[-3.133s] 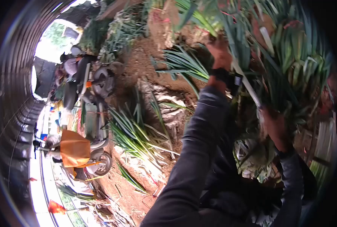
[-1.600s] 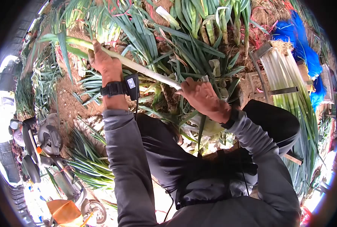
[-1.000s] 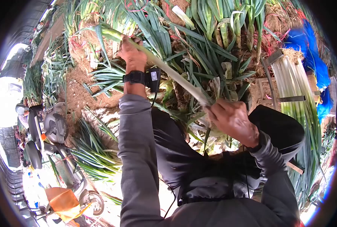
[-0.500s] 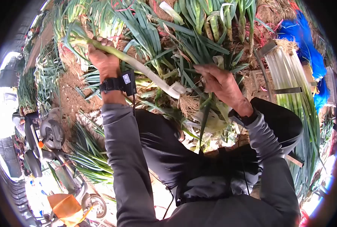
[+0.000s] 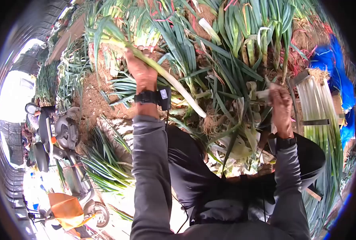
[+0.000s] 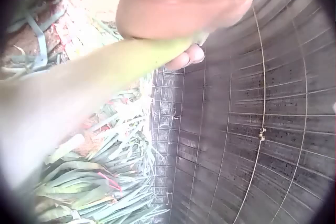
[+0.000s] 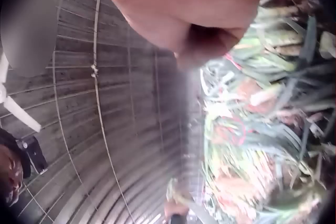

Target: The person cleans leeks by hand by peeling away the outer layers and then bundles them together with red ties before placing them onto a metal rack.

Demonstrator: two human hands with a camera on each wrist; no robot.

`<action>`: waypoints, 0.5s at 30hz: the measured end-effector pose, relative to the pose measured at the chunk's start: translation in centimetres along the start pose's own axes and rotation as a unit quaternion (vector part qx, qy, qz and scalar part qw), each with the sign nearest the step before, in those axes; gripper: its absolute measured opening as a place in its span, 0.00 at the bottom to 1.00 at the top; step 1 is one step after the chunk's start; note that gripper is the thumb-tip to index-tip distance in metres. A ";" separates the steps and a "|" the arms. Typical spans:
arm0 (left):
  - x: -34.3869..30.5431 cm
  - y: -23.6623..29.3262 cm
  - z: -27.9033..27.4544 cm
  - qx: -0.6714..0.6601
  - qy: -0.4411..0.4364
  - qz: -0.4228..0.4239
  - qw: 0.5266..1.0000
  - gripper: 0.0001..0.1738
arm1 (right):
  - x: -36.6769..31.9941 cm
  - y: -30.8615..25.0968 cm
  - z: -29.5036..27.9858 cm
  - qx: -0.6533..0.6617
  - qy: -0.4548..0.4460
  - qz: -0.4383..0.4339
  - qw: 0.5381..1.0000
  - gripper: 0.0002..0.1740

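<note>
My left hand (image 5: 141,69) grips a long leek (image 5: 178,89) by its green upper stem, its white end slanting down right to a tuft of roots (image 5: 210,123). In the left wrist view the leek (image 6: 123,65) passes close under the hand (image 6: 184,8), blurred at its near end. My right hand (image 5: 281,108), apart from the leek on the right, has curled fingers, with a short pale strip of leek skin (image 5: 262,95) sticking out to their left. The right wrist view shows that hand (image 7: 194,8) with bent fingers, the fingertips blurred.
Leek bunches (image 5: 242,36) cover the ground ahead. Trimmed leeks (image 5: 316,100) lie in a rack at the right, beside blue sheeting (image 5: 333,66). Peeled scraps (image 5: 236,148) lie between the knees. More leeks (image 5: 108,164) and a motorbike (image 5: 68,134) are at the left.
The right hand slid along the leek to its root end, came away and moved right, its fingers curling. A loose pale flap at the root end is gone. The left hand keeps holding the leek.
</note>
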State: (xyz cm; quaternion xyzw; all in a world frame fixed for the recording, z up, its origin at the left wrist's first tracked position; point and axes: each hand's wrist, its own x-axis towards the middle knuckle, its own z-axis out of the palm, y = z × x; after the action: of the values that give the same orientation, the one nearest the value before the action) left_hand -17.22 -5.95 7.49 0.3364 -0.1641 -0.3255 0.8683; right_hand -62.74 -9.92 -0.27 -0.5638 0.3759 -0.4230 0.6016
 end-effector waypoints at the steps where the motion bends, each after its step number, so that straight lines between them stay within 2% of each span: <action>1: -1.1 -0.5 1.4 0.015 0.032 -0.004 0.999 0.12 | 0.4 0.6 0.9 -0.112 -0.077 -0.086 0.987 0.15; 2: -2.4 -0.3 2.8 0.007 -0.028 -0.033 0.999 0.13 | 0.6 0.6 2.6 -0.225 -0.146 -0.167 0.949 0.15; 3: -0.8 -1.9 1.9 0.015 -0.030 -0.010 0.999 0.14 | 0.7 0.0 4.1 -0.337 -0.210 -0.241 0.885 0.14; 4: -1.1 -2.2 2.6 -0.008 -0.049 -0.035 0.998 0.14 | 0.8 -1.5 5.1 -0.480 -0.205 -0.343 0.781 0.14; 5: -2.0 -2.5 3.1 -0.030 -0.067 -0.061 0.995 0.14 | 1.3 -2.8 6.0 -0.475 -0.198 -0.286 0.808 0.14; 7: -3.5 -3.1 4.1 -0.049 -0.109 -0.051 0.991 0.12 | 3.2 -5.0 8.0 -0.456 -0.185 -0.165 0.855 0.14; 9: -4.6 -4.1 4.7 -0.053 -0.131 -0.066 0.988 0.12 | 4.1 -8.1 11.5 -0.243 -0.115 -0.194 0.943 0.15; 13: -7.3 -4.6 7.6 -0.050 -0.123 -0.075 0.988 0.11 | 6.9 -8.6 16.4 -0.252 -0.082 -0.281 0.922 0.17; 15: -7.8 -5.0 7.9 -0.048 -0.126 -0.077 0.988 0.10 | 6.9 -7.8 18.0 -0.319 -0.034 -0.354 0.878 0.13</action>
State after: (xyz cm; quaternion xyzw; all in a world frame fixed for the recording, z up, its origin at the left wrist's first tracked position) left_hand -29.17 -7.30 9.21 0.2623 -0.2304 -0.4387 0.8280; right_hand -44.19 -9.94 9.16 -0.8346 0.2450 -0.4459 0.2113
